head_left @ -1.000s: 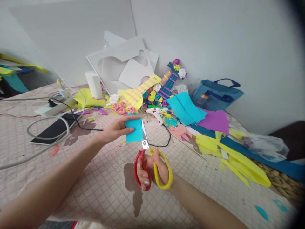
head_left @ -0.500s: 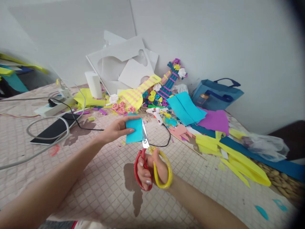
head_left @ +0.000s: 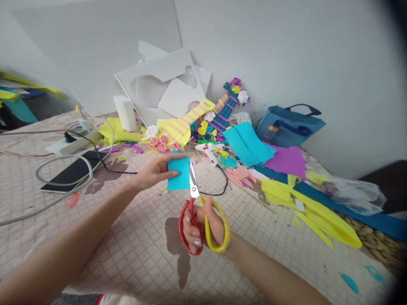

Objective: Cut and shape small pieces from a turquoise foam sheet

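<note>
My left hand [head_left: 159, 169] pinches a small turquoise piece of paper [head_left: 179, 174] by its left side, thumb in front and fingers along the top. Through the red and yellow handles of a pair of scissors [head_left: 194, 191] pass the fingers of my right hand [head_left: 205, 224]. The blades point up along the right edge of the turquoise piece and look nearly closed. Behind them lies a white glue gun [head_left: 210, 153]. Beyond my left hand are pink paper roses [head_left: 163, 144] and a yellow paper guitar [head_left: 178, 129].
Turquoise sheets [head_left: 246, 144], a purple sheet [head_left: 286, 161] and yellow strips [head_left: 313, 212] lie on the right, before a blue bag [head_left: 288, 127]. On the left are a power strip [head_left: 65, 146], cables and a black flat object [head_left: 74, 171]. White boards [head_left: 165, 65] lean on the wall.
The scissor handles have shifted very slightly, and the turquoise piece has moved a touch. Both hands keep their holds in nearly the same places.
</note>
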`<state>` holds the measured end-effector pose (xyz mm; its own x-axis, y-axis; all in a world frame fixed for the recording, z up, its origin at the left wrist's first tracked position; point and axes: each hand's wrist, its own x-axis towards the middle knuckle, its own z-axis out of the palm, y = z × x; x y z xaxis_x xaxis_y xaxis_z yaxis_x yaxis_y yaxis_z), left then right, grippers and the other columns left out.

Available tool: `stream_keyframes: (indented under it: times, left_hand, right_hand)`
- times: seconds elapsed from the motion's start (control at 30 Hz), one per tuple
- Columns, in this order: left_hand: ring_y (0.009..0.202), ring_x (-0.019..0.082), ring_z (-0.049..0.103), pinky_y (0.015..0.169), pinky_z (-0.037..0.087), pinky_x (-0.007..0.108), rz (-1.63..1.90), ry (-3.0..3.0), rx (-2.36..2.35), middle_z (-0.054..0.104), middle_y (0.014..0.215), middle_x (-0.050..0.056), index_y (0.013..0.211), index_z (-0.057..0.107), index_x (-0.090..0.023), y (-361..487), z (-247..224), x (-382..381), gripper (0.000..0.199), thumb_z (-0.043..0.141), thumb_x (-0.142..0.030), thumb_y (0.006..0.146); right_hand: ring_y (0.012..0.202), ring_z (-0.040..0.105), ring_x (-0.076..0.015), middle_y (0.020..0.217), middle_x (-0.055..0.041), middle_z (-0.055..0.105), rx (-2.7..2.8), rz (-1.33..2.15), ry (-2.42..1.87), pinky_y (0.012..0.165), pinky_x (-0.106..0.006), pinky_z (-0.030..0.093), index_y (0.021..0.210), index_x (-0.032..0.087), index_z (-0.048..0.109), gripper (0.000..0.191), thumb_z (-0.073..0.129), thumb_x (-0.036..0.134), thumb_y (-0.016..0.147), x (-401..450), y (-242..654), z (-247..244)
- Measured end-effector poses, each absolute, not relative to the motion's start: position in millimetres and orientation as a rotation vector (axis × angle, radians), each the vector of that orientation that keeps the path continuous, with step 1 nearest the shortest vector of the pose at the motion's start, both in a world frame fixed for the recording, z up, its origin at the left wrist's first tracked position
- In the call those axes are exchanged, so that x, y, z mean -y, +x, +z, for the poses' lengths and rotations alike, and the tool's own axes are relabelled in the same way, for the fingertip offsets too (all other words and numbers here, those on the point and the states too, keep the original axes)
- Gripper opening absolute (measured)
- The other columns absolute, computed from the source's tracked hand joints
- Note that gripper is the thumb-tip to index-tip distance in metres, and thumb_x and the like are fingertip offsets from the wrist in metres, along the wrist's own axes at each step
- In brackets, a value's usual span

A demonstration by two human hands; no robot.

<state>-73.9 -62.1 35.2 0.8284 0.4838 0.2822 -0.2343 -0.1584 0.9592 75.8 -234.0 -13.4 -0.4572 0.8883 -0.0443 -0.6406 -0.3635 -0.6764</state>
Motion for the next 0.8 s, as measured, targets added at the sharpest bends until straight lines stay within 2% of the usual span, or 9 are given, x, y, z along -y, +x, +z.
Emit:
stream_keyframes:
  times: [0.17,0.4,0.63,0.8]
  left_hand:
    - [0.070,0.009,0.057,0.063,0.050,0.018,0.593,1.605,-0.180,0.061,0.089,0.002,0.128,0.052,-0.021,-72.1,39.3,67.9,0.047,0.063,-0.012,0.083]
    - [0.071,0.010,0.058,0.064,0.051,0.019,0.585,1.586,-0.181,0.061,0.088,0.003,0.128,0.052,-0.021,-70.4,39.1,70.4,0.048,0.063,-0.012,0.082]
    - [0.079,0.014,0.062,0.070,0.053,0.023,0.584,1.574,-0.172,0.064,0.096,0.006,0.130,0.051,-0.020,-71.3,36.5,67.8,0.049,0.064,-0.014,0.083]
    - [0.086,0.017,0.064,0.072,0.054,0.026,0.576,1.587,-0.194,0.065,0.105,0.009,0.130,0.049,-0.021,-72.2,34.8,65.1,0.051,0.065,-0.016,0.082]
  right_hand:
    - [0.042,0.042,-0.0089,0.053,0.0054,0.044,0.762,1.945,-0.543,0.043,-0.025,0.046,0.080,0.018,0.050,0.074,0.027,0.087,0.070,234.1,77.3,-8.3]
    - [0.041,0.041,-0.0083,0.053,0.0060,0.043,0.729,1.931,-0.563,0.041,-0.024,0.045,0.080,0.018,0.050,0.073,0.029,0.087,0.070,233.1,78.4,-5.6]
    - [0.036,0.035,-0.0067,0.048,0.0087,0.040,0.728,1.919,-0.582,0.036,-0.022,0.044,0.076,0.020,0.046,0.067,0.039,0.086,0.067,232.1,77.3,-5.6]
    - [0.033,0.032,-0.0062,0.045,0.0096,0.039,0.725,1.913,-0.607,0.033,-0.022,0.042,0.074,0.020,0.044,0.068,0.038,0.088,0.065,231.5,76.9,-6.6]
